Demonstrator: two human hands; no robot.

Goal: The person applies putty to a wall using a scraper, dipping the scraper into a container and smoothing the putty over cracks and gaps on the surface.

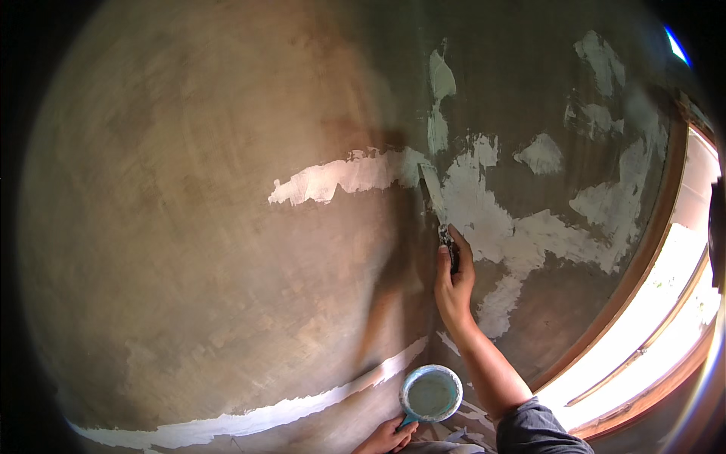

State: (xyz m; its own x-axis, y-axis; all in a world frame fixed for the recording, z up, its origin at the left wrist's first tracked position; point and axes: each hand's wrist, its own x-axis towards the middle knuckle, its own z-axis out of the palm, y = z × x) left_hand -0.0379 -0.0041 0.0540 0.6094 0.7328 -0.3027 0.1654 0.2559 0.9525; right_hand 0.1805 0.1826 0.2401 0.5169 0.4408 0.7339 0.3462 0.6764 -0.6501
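Head view: I saw the right hand [455, 272] closed around the dark, smeared handle of a putty knife [432, 191], thumb and forefinger laid along it. The other fingers were mostly hidden behind the grip. The blade pointed up at the inner corner where the lit left wall [174, 242] met the shaded right wall [560, 314], its tip by the end of a pale filler band [340, 176]. I could not tell whether its edge pressed on the surface or stood just off it.

Near the foot of that corner, the left hand [392, 436] had its fingers curled about the handle of a round blue pan [456, 380]. The lower edge of my view cut that hand off, and the pan's dull interior did not show me how much it held.

Pale filler patches [476, 200] spread over the right wall towards the edge beside the window [658, 318], which was too bright to see through clearly. A shadow [389, 291] dimmed the left wall beside the corner, and the dark sleeve [538, 430] ran out of view below.
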